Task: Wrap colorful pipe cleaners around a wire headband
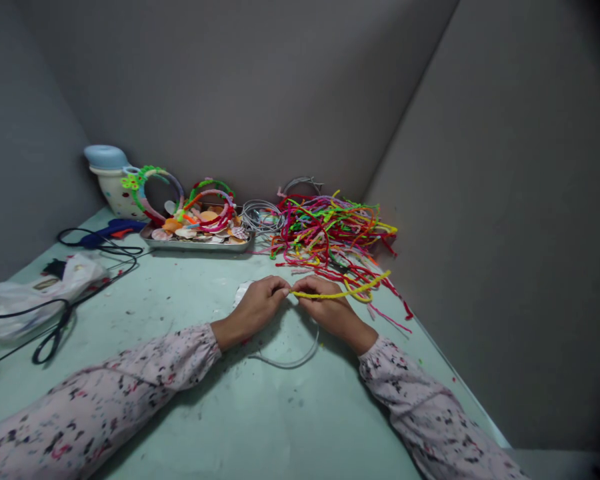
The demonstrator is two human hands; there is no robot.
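Note:
A yellow fuzzy stem runs from between my fingertips out to the right, its far end curving upward. My left hand is closed in a pinch near the stem's left end. My right hand is closed around the stem close beside it, the fingertips of both hands nearly touching. Below the hands a thin grey wire loop hangs or lies over the table; its upper part is hidden by the hands. A pale, whitish piece lies behind my left wrist.
A metal tray of shells and wrapped hoops stands at the back, left of coiled wire and a heap of coloured stems. Further left are a blue-lidded container, a blue tool, black cords and a plastic bag.

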